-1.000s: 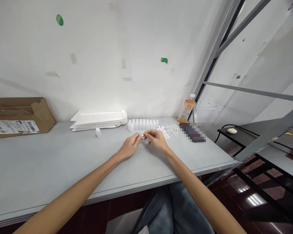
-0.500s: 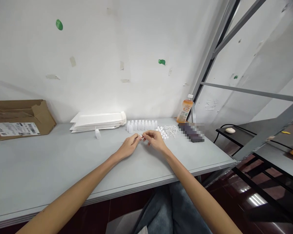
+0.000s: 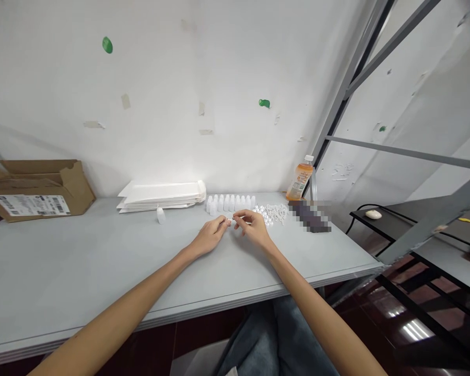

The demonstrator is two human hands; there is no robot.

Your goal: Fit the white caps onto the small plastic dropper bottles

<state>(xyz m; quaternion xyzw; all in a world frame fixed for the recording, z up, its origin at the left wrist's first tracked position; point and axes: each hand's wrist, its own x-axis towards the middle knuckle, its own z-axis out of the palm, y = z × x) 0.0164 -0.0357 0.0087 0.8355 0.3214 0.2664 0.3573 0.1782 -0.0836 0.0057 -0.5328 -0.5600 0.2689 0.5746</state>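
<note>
My left hand (image 3: 210, 236) and my right hand (image 3: 254, 227) meet over the grey table (image 3: 82, 271), fingertips pinched together around a tiny white part (image 3: 231, 221) that is too small to name. Just behind them stands a row of several small white plastic bottles (image 3: 230, 203). To the right of that row lies a heap of small white caps and plugs (image 3: 272, 213). One more small white bottle (image 3: 161, 214) stands alone further left.
A stack of flat white bags (image 3: 162, 195) lies by the wall. An open cardboard box (image 3: 35, 189) sits at the far left. An orange drink bottle (image 3: 300, 180) stands beside a grey metal frame (image 3: 337, 104). A dark blurred object (image 3: 310, 216) lies right of the caps.
Both hands stay pinched together at the same spot on the table; only the camera view has shifted slightly.
</note>
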